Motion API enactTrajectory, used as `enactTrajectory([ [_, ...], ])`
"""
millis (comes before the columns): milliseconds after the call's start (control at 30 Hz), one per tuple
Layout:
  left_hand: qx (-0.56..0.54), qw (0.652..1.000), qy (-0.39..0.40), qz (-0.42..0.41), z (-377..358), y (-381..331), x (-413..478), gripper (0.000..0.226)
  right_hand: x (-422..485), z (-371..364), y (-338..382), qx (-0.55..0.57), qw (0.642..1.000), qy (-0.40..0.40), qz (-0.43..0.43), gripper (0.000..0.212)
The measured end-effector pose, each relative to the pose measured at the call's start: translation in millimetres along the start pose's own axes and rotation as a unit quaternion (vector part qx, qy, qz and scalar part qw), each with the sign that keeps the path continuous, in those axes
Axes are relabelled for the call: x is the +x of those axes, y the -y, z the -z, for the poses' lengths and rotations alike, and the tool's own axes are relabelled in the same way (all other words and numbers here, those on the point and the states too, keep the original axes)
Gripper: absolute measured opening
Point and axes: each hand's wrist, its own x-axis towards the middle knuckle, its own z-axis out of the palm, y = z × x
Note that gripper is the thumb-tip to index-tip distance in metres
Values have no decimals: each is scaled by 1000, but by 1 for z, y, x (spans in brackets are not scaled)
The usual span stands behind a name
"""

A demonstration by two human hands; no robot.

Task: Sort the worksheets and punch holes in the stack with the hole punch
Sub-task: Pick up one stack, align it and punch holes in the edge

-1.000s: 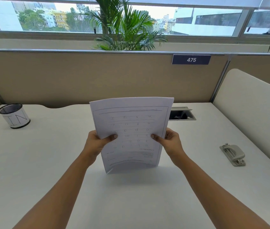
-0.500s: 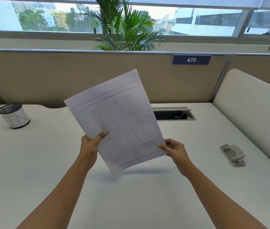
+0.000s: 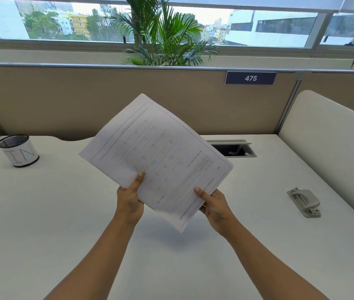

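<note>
A stack of white worksheets (image 3: 156, 152) with printed letters hangs in the air above the middle of the desk, turned so its print runs sideways. My left hand (image 3: 129, 200) pinches its lower left edge, thumb on the front. Gripping the lower right edge is my right hand (image 3: 211, 204), thumb likewise on the printed side. A grey hole punch (image 3: 304, 202) lies on the desk well to the right, apart from both hands.
A mesh pen cup (image 3: 18, 150) with a white band stands at the far left of the white desk (image 3: 63, 213). An open cable hatch (image 3: 232, 148) sits behind the sheets. Beige partitions (image 3: 63, 100) close the back and right side.
The stack was upright with its bottom edge near the desk. It has been lifted and rotated counter-clockwise, and both hands have shifted along its edges.
</note>
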Motion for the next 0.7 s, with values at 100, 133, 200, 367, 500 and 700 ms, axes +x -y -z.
enactTrajectory([
  [100,-12,1000,-14,7,0,2,-1,38,4,-3,0,8,1000,-15,11,59],
  [133,-14,1000,-15,7,1,1,-1,37,5,-3,0,6,1000,-19,13,70],
  [200,-12,1000,-14,-1,6,-3,2,38,6,2,1,-9,999,-32,21,80],
  [367,-1,999,-32,-25,29,-20,14,45,7,21,14,-65,995,-67,39,58],
  [500,81,997,-10,-3,50,-31,20,27,10,33,28,-121,987,-89,51,29],
  [700,281,957,67,33,64,-38,21,25,12,43,42,-209,971,-96,59,20],
])
